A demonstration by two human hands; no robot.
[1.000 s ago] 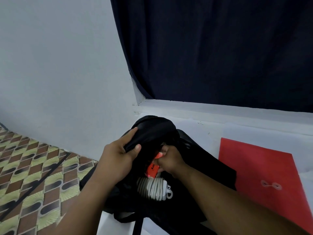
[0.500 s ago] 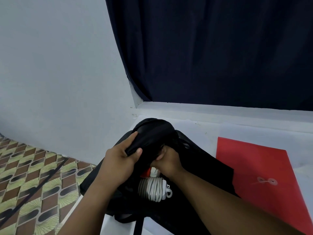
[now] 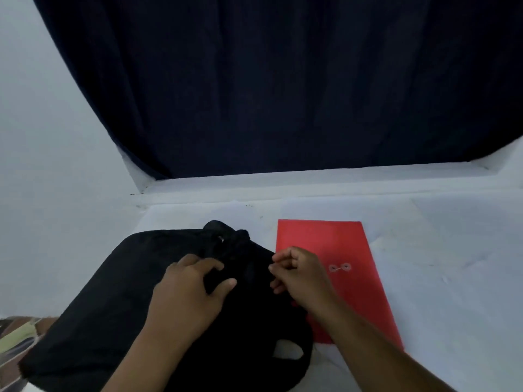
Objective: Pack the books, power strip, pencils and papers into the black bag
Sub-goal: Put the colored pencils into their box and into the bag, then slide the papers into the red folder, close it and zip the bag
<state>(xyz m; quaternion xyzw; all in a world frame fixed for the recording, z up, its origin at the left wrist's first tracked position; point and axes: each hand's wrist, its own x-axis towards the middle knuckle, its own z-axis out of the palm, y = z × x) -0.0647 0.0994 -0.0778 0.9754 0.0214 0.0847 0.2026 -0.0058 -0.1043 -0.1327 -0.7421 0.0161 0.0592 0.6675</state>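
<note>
The black bag (image 3: 107,301) lies flat on the white table (image 3: 467,321), its top bunched near the far edge. My left hand (image 3: 189,292) rests on the bag's middle and grips a fold of its fabric between thumb and fingers. Just off the bag's right side, my right hand (image 3: 300,275) hovers with its fingers curled and nothing visible in them. A red envelope (image 3: 334,239) with a string clasp lies flat to the right of the bag, partly under my right hand and forearm. The power strip is out of sight.
A dark curtain (image 3: 283,94) hangs over the window sill (image 3: 311,179) behind the table. White sheets (image 3: 467,227) lie at the table's right. A white wall stands on the left, and patterned fabric (image 3: 17,343) shows at the lower left.
My right hand has come out of the bag and moved right. The white and orange power strip no longer shows. The bag's opening has dropped flat, and the view has swung right.
</note>
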